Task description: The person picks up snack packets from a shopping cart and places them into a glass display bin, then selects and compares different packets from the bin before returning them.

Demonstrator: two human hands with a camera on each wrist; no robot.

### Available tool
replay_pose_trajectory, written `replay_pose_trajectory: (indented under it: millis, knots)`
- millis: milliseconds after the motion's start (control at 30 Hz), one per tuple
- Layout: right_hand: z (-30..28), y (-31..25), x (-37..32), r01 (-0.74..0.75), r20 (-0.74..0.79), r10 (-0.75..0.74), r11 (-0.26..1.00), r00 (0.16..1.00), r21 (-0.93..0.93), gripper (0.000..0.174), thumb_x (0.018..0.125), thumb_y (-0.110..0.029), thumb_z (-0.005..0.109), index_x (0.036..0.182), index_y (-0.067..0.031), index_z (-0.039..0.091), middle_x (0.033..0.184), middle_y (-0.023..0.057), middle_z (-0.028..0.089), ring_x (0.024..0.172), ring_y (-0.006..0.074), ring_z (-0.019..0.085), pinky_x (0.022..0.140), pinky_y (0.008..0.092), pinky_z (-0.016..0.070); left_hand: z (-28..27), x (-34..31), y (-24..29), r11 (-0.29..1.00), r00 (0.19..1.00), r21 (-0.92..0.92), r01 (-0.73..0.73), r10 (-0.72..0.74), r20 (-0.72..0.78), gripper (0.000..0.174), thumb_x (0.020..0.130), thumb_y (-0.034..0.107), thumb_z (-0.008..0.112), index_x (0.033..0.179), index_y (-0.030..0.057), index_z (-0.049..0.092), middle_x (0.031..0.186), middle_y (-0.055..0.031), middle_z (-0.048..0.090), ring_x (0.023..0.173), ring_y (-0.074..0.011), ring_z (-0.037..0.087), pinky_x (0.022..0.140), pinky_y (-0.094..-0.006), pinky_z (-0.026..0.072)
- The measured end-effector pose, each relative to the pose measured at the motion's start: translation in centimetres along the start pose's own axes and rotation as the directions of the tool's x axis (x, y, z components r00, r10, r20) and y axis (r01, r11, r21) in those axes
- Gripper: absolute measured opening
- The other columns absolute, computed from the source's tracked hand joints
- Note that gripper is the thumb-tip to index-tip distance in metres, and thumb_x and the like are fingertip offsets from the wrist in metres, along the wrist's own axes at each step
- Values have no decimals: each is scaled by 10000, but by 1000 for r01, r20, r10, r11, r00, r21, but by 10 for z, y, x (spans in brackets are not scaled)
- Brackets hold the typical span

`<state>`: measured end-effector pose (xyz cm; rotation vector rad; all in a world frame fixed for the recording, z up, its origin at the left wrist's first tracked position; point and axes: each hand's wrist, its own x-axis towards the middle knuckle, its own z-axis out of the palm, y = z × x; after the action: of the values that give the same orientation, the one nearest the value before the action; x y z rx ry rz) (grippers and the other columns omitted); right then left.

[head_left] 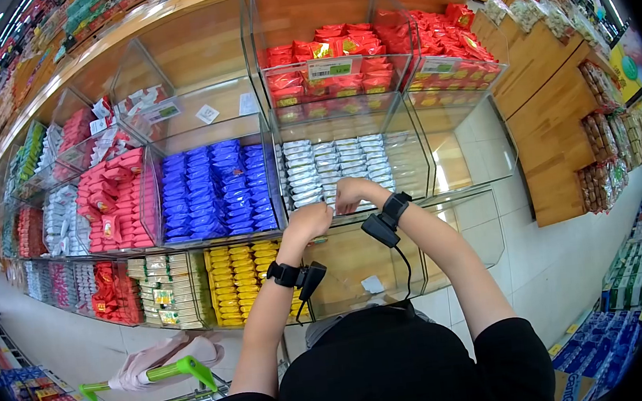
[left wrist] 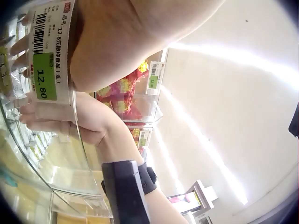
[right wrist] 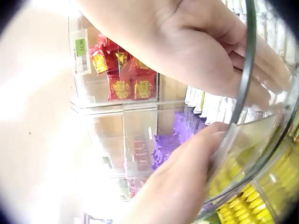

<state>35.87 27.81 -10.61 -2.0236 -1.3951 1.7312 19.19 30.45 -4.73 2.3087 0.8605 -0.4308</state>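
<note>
Small white wrapped packets (head_left: 335,161) lie in rows inside a clear-walled bin in the middle of the display. Over the bin's front wall reaches my left hand (head_left: 310,222); in the left wrist view its fingertips (left wrist: 18,65) show among the packets, partly hidden by a price tag (left wrist: 49,56). Beside it, my right hand (head_left: 358,193) bends down into the same bin. The right wrist view has its thumb and fingers (right wrist: 264,70) down at a shiny white packet behind the clear wall's edge; whether they pinch it I cannot tell.
Blue packets (head_left: 214,188) fill the bin to the left, yellow packets (head_left: 239,276) the one below it. Red packets (head_left: 329,49) stand in the bin behind. Clear dividers (head_left: 416,139) separate the bins. A shopping cart with a green handle (head_left: 159,372) stands at the lower left.
</note>
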Motion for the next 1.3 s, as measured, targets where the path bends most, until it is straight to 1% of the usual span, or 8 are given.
replay_pose_trajectory:
  millis: [367,467,567,633,933,1133,1200,1300]
  knots:
    - [12,-11,5,-36,83,12,957,996,289,137,782,-98,465,806,-14,571,616,27,525,496,104,489,392,205,377,-3,-11,7,997,996,-63,34,-39,-85,366,844,265,299,1030,23,500,937,-213,579,895,-359,544,774,-431,421]
    - [14,-13,-1,-46,57,29,940,998,339,161,806,-116,430,859,-24,551,671,33,527,520,107,516,407,207,408,-1,-21,3,974,967,-222,-40,-18,-254,288,855,190,330,1056,18,443,918,-228,573,898,-368,536,758,-425,426]
    - [15,-8,4,-76,57,58,909,997,410,193,822,-140,413,922,-36,540,755,52,538,584,109,548,446,208,442,-4,-38,-1,940,806,-248,-236,47,-591,263,822,83,369,1067,14,432,932,-210,574,815,-332,579,722,-409,450]
    - [15,-7,6,-82,70,58,900,996,428,208,826,-151,410,953,-41,533,796,62,541,622,109,562,470,208,458,-11,-50,-3,732,733,-498,-465,3,-680,258,814,11,357,1063,-1,422,978,-202,556,853,-294,579,757,-364,444]
    - [24,-23,17,-11,241,-10,996,970,83,290,820,-167,444,1052,-40,562,747,8,509,564,66,448,490,199,414,-29,-80,-9,570,677,-629,-528,-165,-717,259,834,-16,344,1081,-2,421,961,-140,556,839,-205,568,750,-291,434]
    - [25,-31,10,168,158,-154,983,975,-75,377,800,-299,521,1032,-6,576,895,98,601,670,201,563,574,303,480,-20,-73,-13,548,678,-647,-530,-184,-712,270,821,-23,366,1081,8,435,968,-127,557,827,-188,565,749,-289,434]
    - [20,-47,10,82,224,17,902,975,-424,365,801,-276,493,1017,6,573,913,82,600,686,198,571,619,311,492,-20,-75,-13,610,693,-624,-489,-163,-702,269,816,-18,383,1073,12,454,974,-118,558,830,-181,568,754,-286,434]
    - [22,-50,28,151,292,-95,973,952,-176,348,798,-262,459,1000,-4,575,876,88,601,684,200,580,625,313,498,-22,-81,-14,643,693,-599,-477,-144,-707,266,810,-15,397,1065,14,469,979,-114,558,835,-180,570,759,-286,433]
